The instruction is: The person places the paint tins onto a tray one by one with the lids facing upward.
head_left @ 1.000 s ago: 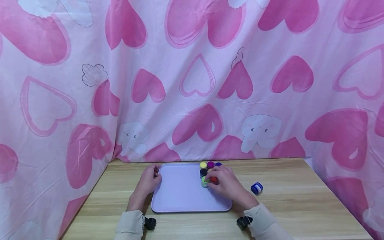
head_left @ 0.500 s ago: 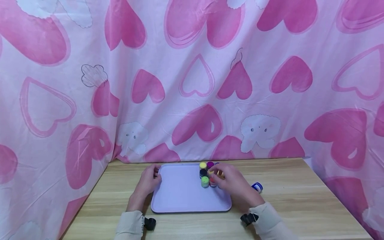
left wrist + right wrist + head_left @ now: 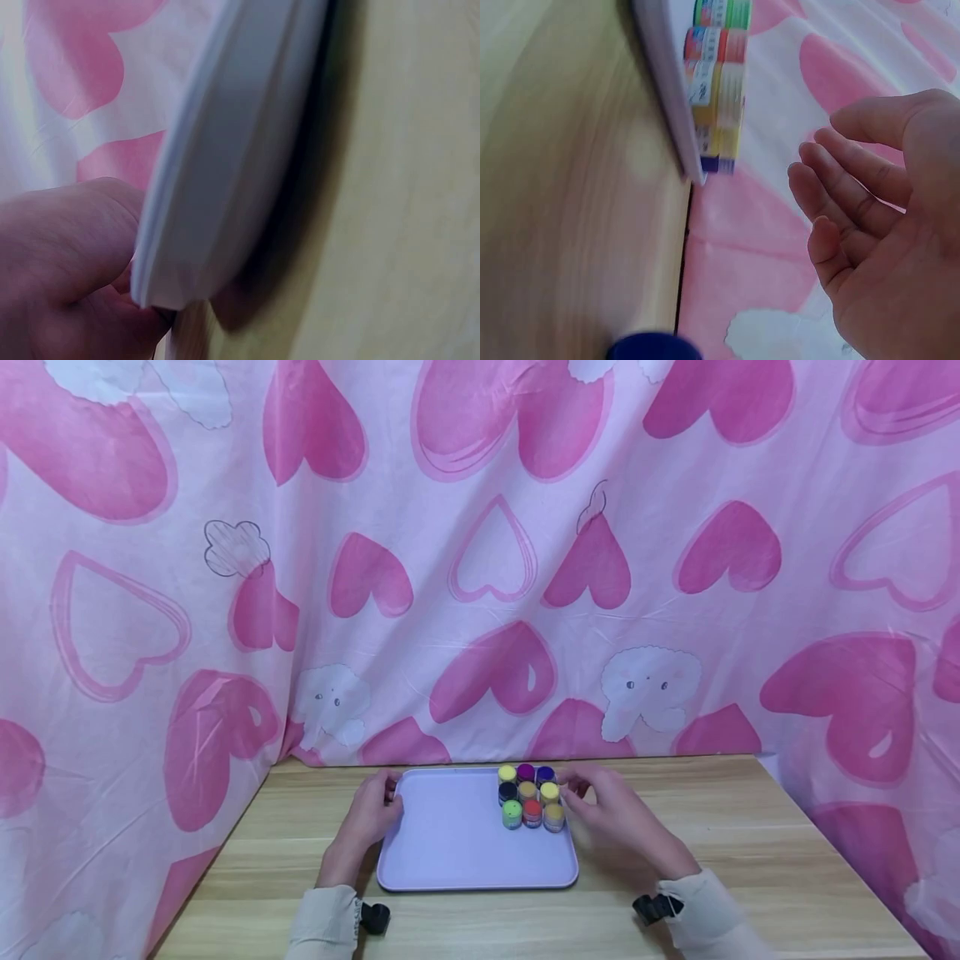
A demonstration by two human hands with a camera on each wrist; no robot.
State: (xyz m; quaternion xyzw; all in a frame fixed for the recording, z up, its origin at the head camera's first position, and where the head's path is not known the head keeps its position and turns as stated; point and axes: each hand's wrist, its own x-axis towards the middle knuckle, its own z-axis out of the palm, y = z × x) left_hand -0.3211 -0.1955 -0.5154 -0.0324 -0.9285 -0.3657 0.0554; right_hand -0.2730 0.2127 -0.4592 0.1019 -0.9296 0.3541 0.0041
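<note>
A pale lilac tray [image 3: 450, 843] lies on the table. My left hand [image 3: 372, 810] holds its left rim; in the left wrist view the thumb and fingers [image 3: 82, 247] are at the tray's edge. Several small paint jars stand upright in three rows at the tray's right side. Among them are a black one [image 3: 507, 792], a green one [image 3: 512, 815], a red one [image 3: 532, 813] and an ochre one [image 3: 553, 817]. My right hand [image 3: 611, 806] is just right of the tray, empty, fingers loosely bent. The right wrist view shows its bare palm [image 3: 900, 210].
A blue jar [image 3: 654, 348] is on the table at the bottom of the right wrist view; in the head view my right arm hides it. A pink heart-patterned curtain [image 3: 480, 560] hangs behind the wooden table [image 3: 750, 860].
My right hand has left the red jar beside the green one, passed over the ochre jar and moved right, off the tray. The left hand and tray have stayed put.
</note>
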